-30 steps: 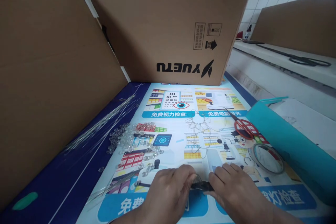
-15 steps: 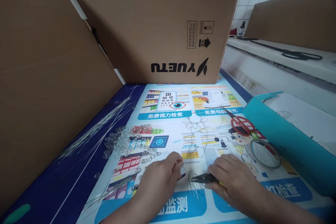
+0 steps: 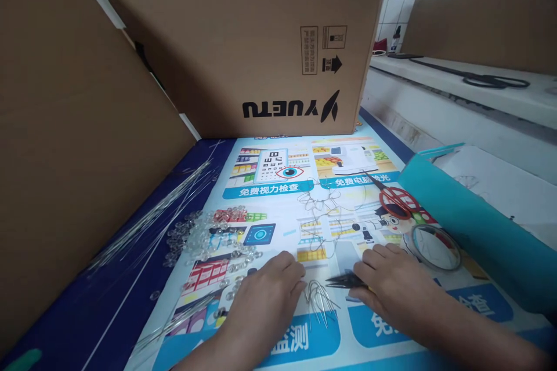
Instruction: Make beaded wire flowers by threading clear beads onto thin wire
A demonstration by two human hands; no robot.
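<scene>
My left hand (image 3: 265,295) lies low on the printed poster (image 3: 282,185), fingers curled, its fingertips at a small bundle of bent wires (image 3: 319,298). My right hand (image 3: 391,287) is closed on black pliers (image 3: 343,282) whose tip points left toward those wires. A tangle of shaped wire pieces (image 3: 319,208) lies just beyond both hands. Clear glass beads (image 3: 209,235) are scattered to the left of my left hand.
Straight wire rods (image 3: 161,208) lie along the left on the blue mat. Red scissors (image 3: 394,197) and a tape roll (image 3: 435,246) sit right of centre, beside a teal folder (image 3: 470,226). Cardboard boxes (image 3: 243,40) wall the back and left. Black shears (image 3: 487,79) rest on the far ledge.
My hands drew apart a little; the bent wires now lie exposed on the poster between them. The view shifted slightly, bringing the boxes closer.
</scene>
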